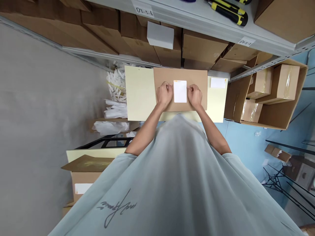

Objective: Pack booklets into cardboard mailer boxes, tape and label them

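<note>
A white rectangular label [180, 92] with a small orange print at its top lies over a flat brown cardboard box [180, 72]. My left hand [164, 95] is closed, its fingers pinched at the label's left edge. At the opposite edge my right hand [195, 95] pinches in the same way, thumb and forefinger together. Both hands rest low over the cardboard. How much of the label each fingertip covers is too small to see. Beneath the box is a pale yellow tabletop [139, 95].
Another white label [218, 82] lies at the table's right. Beyond it an open carton [233, 101] holds smaller taped boxes. A metal shelf [197, 24] with boxes and yellow-black tools [228, 13] hangs over the far edge. White plastic bags [115, 109] are at left.
</note>
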The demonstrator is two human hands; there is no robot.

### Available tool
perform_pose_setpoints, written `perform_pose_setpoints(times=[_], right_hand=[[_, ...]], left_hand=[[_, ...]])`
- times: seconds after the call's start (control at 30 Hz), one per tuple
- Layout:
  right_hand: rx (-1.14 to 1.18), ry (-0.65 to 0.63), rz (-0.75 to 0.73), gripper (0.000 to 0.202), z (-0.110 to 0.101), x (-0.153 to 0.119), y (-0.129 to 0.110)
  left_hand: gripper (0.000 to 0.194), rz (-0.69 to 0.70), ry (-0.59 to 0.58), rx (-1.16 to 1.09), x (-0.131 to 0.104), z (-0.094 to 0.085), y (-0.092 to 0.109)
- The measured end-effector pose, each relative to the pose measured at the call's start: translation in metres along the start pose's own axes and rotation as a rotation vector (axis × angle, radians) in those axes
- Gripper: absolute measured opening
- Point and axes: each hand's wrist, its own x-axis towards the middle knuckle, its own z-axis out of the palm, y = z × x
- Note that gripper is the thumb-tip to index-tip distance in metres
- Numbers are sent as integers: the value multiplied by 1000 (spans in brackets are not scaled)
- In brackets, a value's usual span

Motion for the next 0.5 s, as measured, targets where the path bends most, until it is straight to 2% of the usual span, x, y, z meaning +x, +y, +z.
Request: perform_pose_setpoints(times=[0.1, 0.2, 0.27, 0.33, 0.5], right_hand=[[14, 48, -177, 58, 7, -14, 5], [-101, -33, -313, 71, 16, -17, 5], [-168, -109, -341, 75, 22, -14, 4], [-208, -154, -346, 75, 25, -11, 4], [-285, -151, -313, 75, 26, -12, 8]], left_hand=[[53, 233, -2, -41, -18, 7, -4], [70, 423, -141, 9, -24, 15, -2], [77, 440, -216, 47, -23, 20, -1], [81, 410, -231, 73, -20, 24, -1], [85, 376, -224, 119, -18, 28, -6]])
